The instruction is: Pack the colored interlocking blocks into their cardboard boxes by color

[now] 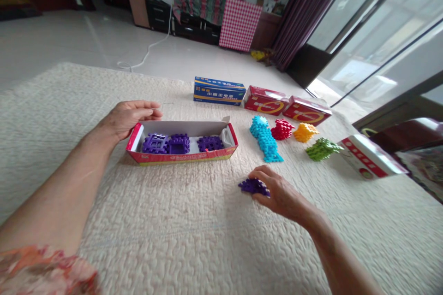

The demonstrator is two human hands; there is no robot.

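Two forearms [65, 177] flank one open box [183, 157], right fingers [263, 171] gripping one purple cluster [252, 186].

Orange sleeve [48, 271] partly beyond frame

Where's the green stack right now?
In the head view, the green stack is on the right, between the yellow stack and the white box.

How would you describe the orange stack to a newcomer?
On the pale quilted cover, find two adjacent red boxes. In front of them sits a small stack of notched pieces. It alone is orange, between the red stack and the green stack.
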